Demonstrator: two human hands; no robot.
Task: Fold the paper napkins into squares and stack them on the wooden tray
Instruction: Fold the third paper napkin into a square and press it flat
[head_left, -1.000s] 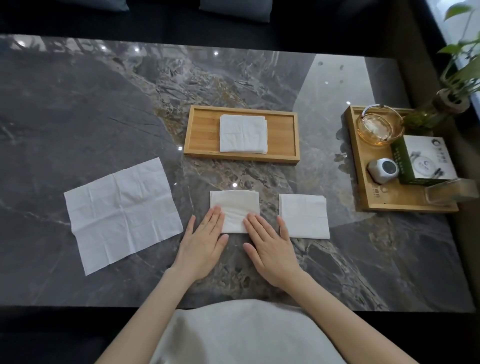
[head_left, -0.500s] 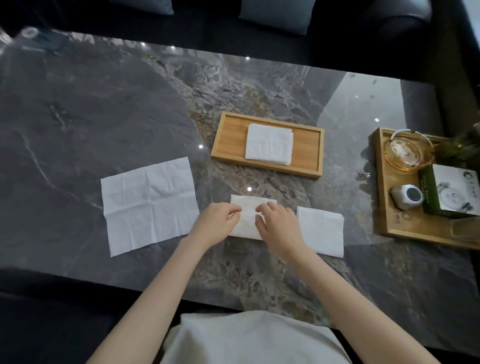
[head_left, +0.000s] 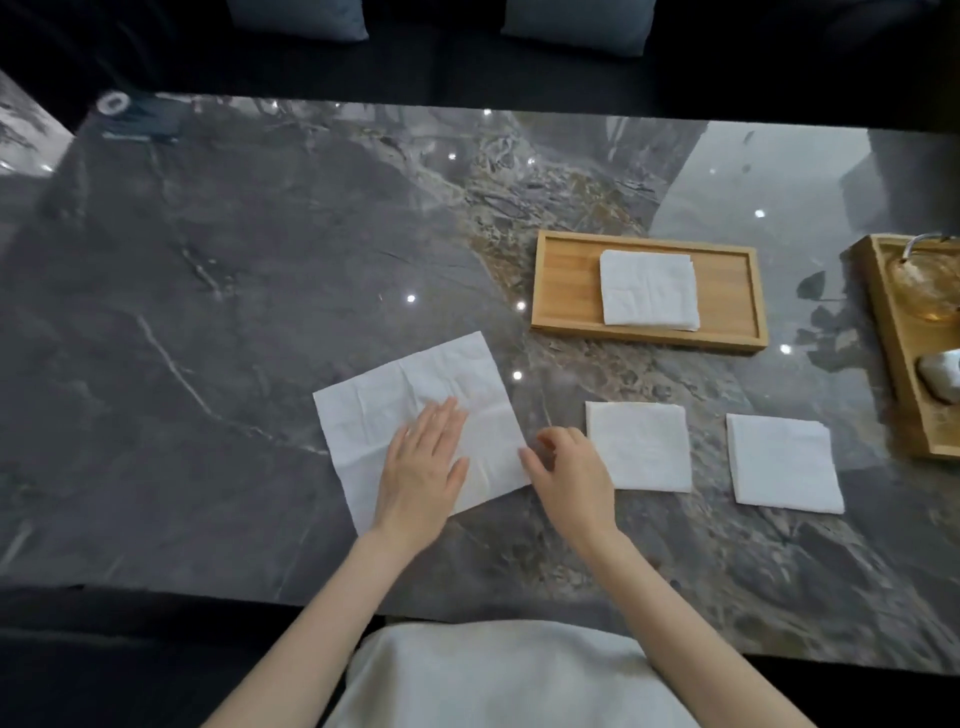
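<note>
Left hand (head_left: 423, 467) fingers lie flat on the unfolded napkin (head_left: 415, 415); right hand (head_left: 569, 475) fingers pinch its edge.

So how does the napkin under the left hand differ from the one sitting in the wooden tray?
The napkin under the left hand is the unfolded napkin: one open, creased sheet, larger, lying skewed on the marble table. The napkin in the tray is folded into a smaller square, sits inside the wooden tray and is untouched. The right hand is at the open sheet's corner. Both are white paper.
</note>
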